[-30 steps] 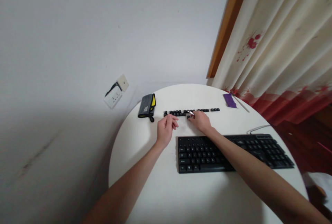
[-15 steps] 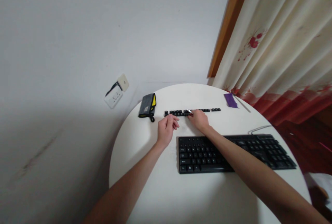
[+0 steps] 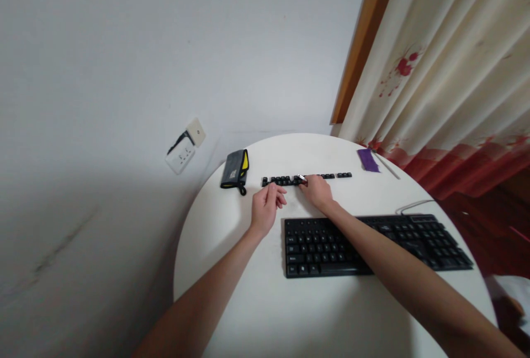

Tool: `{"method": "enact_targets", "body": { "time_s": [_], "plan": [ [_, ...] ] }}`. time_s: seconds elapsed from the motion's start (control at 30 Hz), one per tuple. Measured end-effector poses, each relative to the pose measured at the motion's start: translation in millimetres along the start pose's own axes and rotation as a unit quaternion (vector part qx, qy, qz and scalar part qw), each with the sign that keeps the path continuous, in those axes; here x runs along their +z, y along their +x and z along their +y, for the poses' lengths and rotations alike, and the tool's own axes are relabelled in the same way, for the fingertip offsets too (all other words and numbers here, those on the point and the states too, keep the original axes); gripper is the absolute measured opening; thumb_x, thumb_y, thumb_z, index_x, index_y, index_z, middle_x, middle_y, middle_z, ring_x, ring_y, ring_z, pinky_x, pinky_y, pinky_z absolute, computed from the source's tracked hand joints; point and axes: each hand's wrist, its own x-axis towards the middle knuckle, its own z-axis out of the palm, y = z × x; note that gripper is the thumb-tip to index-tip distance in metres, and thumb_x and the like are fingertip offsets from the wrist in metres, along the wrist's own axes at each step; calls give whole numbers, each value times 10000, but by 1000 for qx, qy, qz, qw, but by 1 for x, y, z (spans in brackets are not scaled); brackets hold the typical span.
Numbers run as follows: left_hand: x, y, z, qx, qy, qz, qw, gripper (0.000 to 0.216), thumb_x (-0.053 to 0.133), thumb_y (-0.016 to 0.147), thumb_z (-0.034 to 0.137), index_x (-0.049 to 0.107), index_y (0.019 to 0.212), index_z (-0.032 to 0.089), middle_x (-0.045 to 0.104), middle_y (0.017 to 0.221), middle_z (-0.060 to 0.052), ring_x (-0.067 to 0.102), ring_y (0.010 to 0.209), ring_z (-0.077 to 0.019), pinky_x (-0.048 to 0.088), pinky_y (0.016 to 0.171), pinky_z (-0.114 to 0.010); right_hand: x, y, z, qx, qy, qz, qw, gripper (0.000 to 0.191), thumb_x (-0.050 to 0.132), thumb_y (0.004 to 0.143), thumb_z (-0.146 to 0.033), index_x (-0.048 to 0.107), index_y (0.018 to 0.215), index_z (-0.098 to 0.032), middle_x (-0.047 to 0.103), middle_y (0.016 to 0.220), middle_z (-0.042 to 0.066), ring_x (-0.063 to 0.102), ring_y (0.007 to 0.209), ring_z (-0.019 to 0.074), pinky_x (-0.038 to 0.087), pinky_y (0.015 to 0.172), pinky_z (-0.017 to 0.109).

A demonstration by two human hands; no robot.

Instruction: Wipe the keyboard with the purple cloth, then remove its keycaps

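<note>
A black keyboard point(image 3: 376, 245) lies on the round white table point(image 3: 265, 303). Beyond it, a row of loose black keycaps point(image 3: 281, 180) runs left to right. My right hand point(image 3: 318, 191) rests at that row, fingers pinched round a small silvery tool whose tip shows at the keycaps. My left hand point(image 3: 266, 206) lies on the table just left of the keyboard's top corner, fingers loosely curled and holding nothing that I can see.
A grey and yellow pouch point(image 3: 235, 169) sits at the table's far left edge. A purple cloth point(image 3: 367, 159) and a thin stick point(image 3: 386, 166) lie at the far right. The keyboard's cable point(image 3: 412, 204) curls right. A wall socket point(image 3: 181, 156) and curtain point(image 3: 447, 70) stand behind.
My right hand has shifted slightly toward the keycap row with the tool. The left hand has barely moved.
</note>
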Motion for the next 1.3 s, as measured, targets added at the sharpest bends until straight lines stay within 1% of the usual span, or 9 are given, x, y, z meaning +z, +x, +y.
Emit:
{"method": "enact_targets", "body": {
  "time_s": [0.4,0.53,0.67,0.8,0.9,1.0,1.13,1.2,1.3],
  "plan": [
    [0,0,1,-5,7,-6,1000,479,482,954,534,670,772,133,619,576,-22,512,489,-103,402,481,-222,-9,-6,-2,5,23,15,1000,197,599,894,-320,726,932,-174,743,964,114,685,916,230,440,717,263],
    [-1,1,1,0,9,2,1000,462,487,957,517,669,771,135,619,575,-20,514,488,-101,404,481,-221,-30,-14,8,-13,78,74,994,298,530,930,-400,710,854,-174,737,875,99,666,843,221,425,706,272],
    [-1,0,2,2,16,5,1000,463,483,960,511,667,768,133,614,570,-16,511,485,-99,401,478,-217,-58,-24,31,-38,234,159,958,457,412,969,-458,708,818,-144,708,766,98,635,731,208,428,684,289],
    [2,-2,4,-7,23,-1,1000,476,488,950,531,668,763,131,612,564,-16,514,482,-103,400,472,-222,-75,-38,64,-14,365,217,905,579,330,973,-573,697,872,-136,675,756,90,596,681,190,438,637,294],
    [4,-4,6,-9,26,-9,1000,478,488,949,531,670,764,130,612,564,-17,517,489,-105,401,476,-223,-78,-53,87,-11,394,258,882,616,296,971,-620,681,878,-148,651,779,83,582,724,189,455,684,308],
    [6,-7,6,-8,32,-21,999,464,488,955,515,667,766,130,613,570,-17,519,500,-106,404,483,-220,-79,-73,100,-4,379,285,880,623,250,980,-627,672,916,-174,617,810,67,555,746,184,433,671,297],
    [8,-10,6,-7,54,-38,998,446,468,974,479,663,776,130,608,567,-13,526,509,-109,408,488,-218,-77,-97,103,12,380,239,893,608,220,998,-599,641,851,-186,499,620,3,449,559,149,340,540,272],
    [8,-12,5,-5,73,-48,996,440,453,985,458,663,780,131,614,573,-14,532,512,-111,409,492,-221,-74,-103,102,31,391,190,900,582,274,992,-592,621,772,-180,447,544,-18,405,498,136,306,500,268],
    [8,-13,5,-3,107,-58,993,424,440,996,424,670,788,136,624,583,-14,543,519,-114,412,503,-229,-69,-108,99,45,398,128,907,497,390,974,-548,596,715,-178,450,512,-29,383,463,120,287,475,258]
  ]
}}
